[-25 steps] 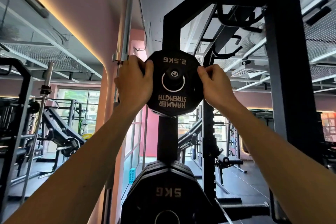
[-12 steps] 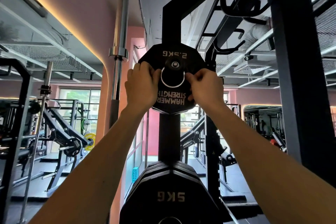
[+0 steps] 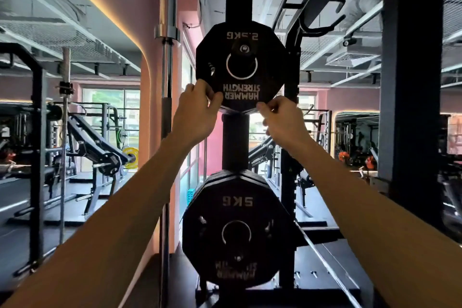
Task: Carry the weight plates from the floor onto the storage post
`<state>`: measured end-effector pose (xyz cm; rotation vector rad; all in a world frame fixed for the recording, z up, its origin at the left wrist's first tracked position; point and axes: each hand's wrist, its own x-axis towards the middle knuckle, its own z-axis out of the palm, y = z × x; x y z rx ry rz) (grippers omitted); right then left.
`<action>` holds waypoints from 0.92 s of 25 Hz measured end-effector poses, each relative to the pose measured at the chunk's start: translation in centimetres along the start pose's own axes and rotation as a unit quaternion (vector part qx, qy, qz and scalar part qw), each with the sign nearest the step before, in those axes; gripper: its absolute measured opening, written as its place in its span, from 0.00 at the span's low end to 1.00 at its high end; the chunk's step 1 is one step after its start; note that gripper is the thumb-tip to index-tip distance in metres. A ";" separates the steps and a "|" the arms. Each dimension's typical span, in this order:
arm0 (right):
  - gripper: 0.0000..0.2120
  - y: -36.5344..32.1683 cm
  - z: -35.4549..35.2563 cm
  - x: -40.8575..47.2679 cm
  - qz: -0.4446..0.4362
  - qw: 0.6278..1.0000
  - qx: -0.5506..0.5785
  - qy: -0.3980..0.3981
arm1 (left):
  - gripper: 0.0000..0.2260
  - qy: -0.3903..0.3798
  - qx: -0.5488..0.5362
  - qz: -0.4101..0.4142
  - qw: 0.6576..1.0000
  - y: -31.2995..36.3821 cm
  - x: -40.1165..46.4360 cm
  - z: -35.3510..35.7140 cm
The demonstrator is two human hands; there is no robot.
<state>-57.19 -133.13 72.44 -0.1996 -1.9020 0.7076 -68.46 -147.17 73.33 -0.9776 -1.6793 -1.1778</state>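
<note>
A black 2.5 kg weight plate hangs upside down on the upper storage peg of a black rack upright. My left hand pinches the plate's lower left edge between thumb and fingers. At the lower right edge, my right hand has its fingertips on the rim; how firmly it grips is unclear. Below, a stack of black 5 kg plates sits on a lower peg of the same upright.
A steel barbell stands upright just left of the rack. A thick black column rises at the right. Benches, racks and a yellow plate fill the gym floor at left, with more machines at far right.
Both hands slid from the plate's sides down to its bottom edge. The plate sits further back on the peg, and the view has tilted down to show the whole 5 kg stack.
</note>
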 end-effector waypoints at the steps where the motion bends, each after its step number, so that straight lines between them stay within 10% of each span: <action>1: 0.15 1.0 0.2 -2.0 0.021 1.000 -0.009 -0.022 | 0.08 -0.013 -0.007 -0.014 1.000 -0.6 -2.0 -0.3; 16: 0.16 11.3 4.3 -18.6 0.193 0.966 -0.049 -0.166 | 0.09 -0.251 0.050 -0.176 0.951 -5.3 -22.7 2.5; 23: 0.14 13.8 6.2 -16.7 0.176 0.972 -0.019 -0.157 | 0.13 -0.193 0.178 -0.112 0.958 -6.0 -23.4 5.9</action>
